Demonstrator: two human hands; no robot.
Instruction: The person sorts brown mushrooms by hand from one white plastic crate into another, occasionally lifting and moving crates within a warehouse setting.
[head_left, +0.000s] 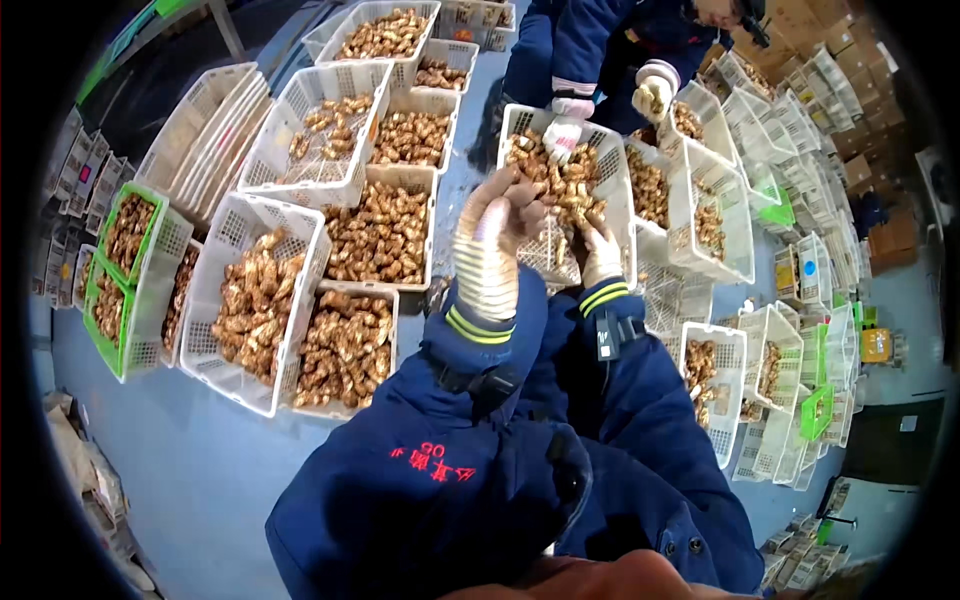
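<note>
In front of me is a white plastic crate (619, 180) holding stubby brown mushrooms (559, 176), with part of its perforated floor bare at my end. My left hand (495, 217), in a pale glove with a soiled brown palm, is raised at the crate's left side. Its fingers are curled, and I cannot tell whether something is in them. Gloved as well, my right hand (602, 251) reaches down inside the crate's near right part, fingertips at the mushrooms. Its grip is hidden. A co-worker's gloved hand (562, 139) touches mushrooms at the far end of this crate.
The co-worker's other gloved hand (655, 97) is over a crate (705, 124) at the right. Mushroom-filled crates (381, 225) stand stacked on my left, beside nested crates (206, 135) and green baskets (124, 300). More crates (712, 367) line the right side of the blue floor (187, 465).
</note>
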